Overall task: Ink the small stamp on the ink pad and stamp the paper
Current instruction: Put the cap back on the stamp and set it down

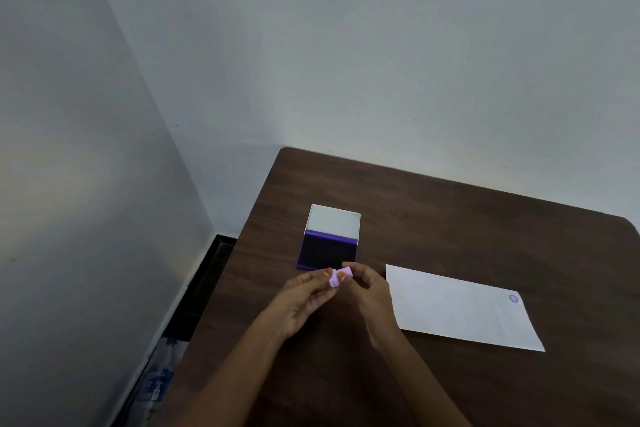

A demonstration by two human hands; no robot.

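Both hands grip the small stamp (340, 276) together, just above the tabletop (450, 218). Left hand (303, 302): fingertips closed on the lower, nearer part of the pale lilac stamp body. Right hand (369, 291): thumb and fingers closed on the upper part, at its far end. Stamp is tilted, not upright; whether it is in one piece or two cannot be told at this resolution. Both forearms enter from the bottom edge of the view and converge on the stamp.

Ink pad (327, 251) lies on the tabletop just beyond the hands, lid open: the white lid (334, 220) stands up at the far side, and the dark purple pad surface is exposed in its purple case. Stamp is held at the near edge of the pad, apparently not touching the ink surface.

Paper (460, 308), a white sheet, lies flat on the tabletop to the right of the hands, close beside the right hand. One round purple stamp mark (514, 298) sits near its far right corner.

Tabletop is dark wood grain, set into a corner of pale grey walls.
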